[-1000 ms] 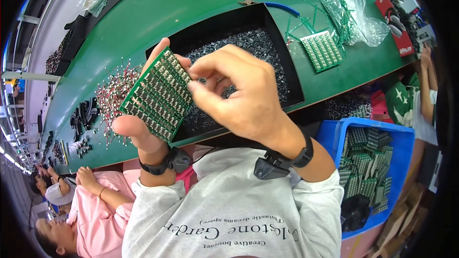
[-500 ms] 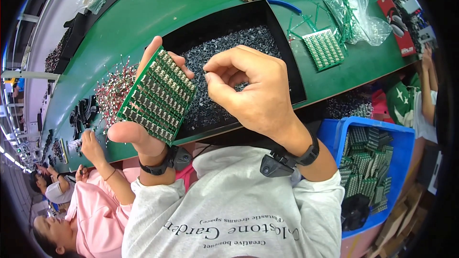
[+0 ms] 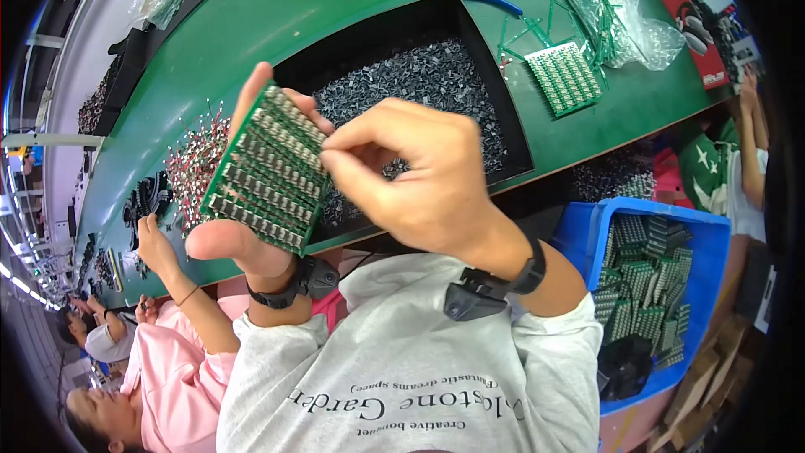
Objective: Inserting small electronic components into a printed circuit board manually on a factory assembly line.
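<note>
Right, the left hand (image 3: 243, 239) props a green circuit board (image 3: 268, 169) up tilted toward the face, fingers behind, thumb below. The right hand (image 3: 419, 176) pinches at its edge, probably on a tiny part, over the black tray (image 3: 503, 92) of loose pieces.

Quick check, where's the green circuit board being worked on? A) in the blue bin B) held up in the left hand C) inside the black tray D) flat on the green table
B: the left hand holds the circuit board up above the black tray, with the right hand pinching at its edge.
</note>
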